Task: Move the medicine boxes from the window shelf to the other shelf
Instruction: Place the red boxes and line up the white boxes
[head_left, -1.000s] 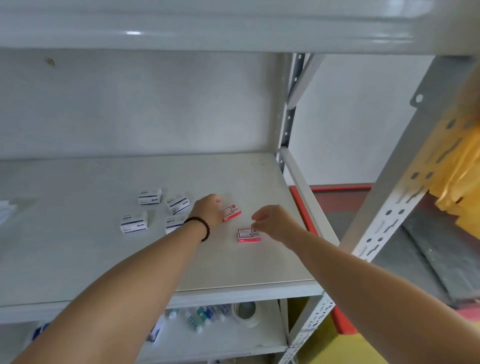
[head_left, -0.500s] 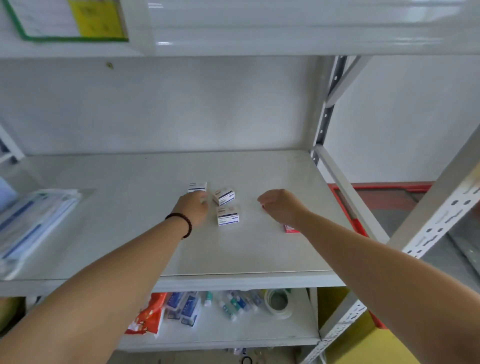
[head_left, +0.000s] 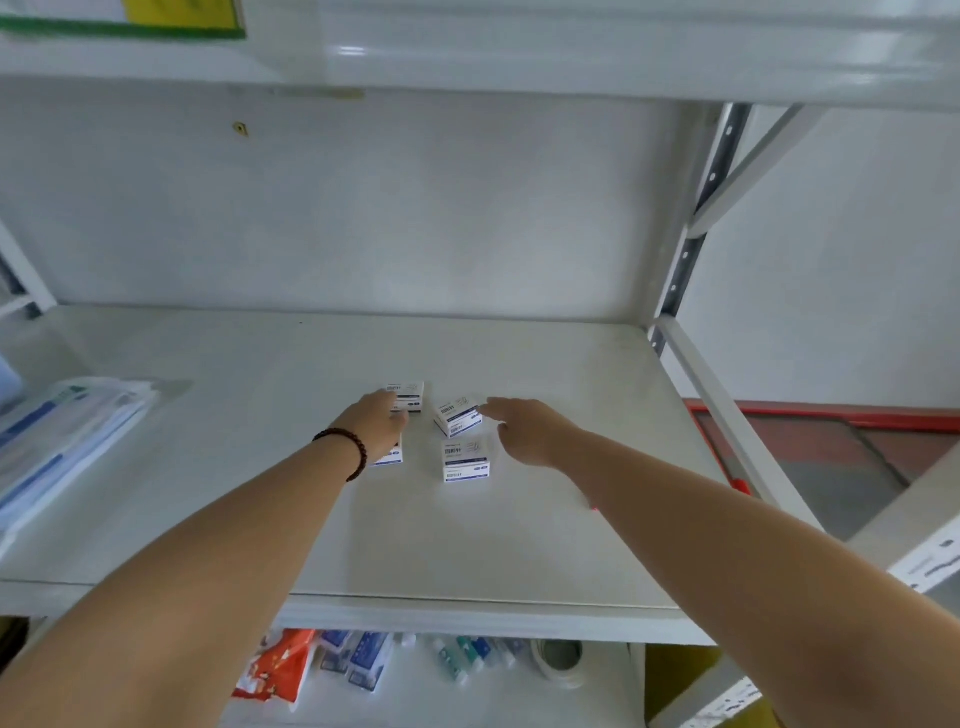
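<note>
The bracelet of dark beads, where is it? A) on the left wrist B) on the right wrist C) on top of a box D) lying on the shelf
A: the bracelet wraps the wrist just behind the left hand, while the right hand has a bare wrist.
</note>
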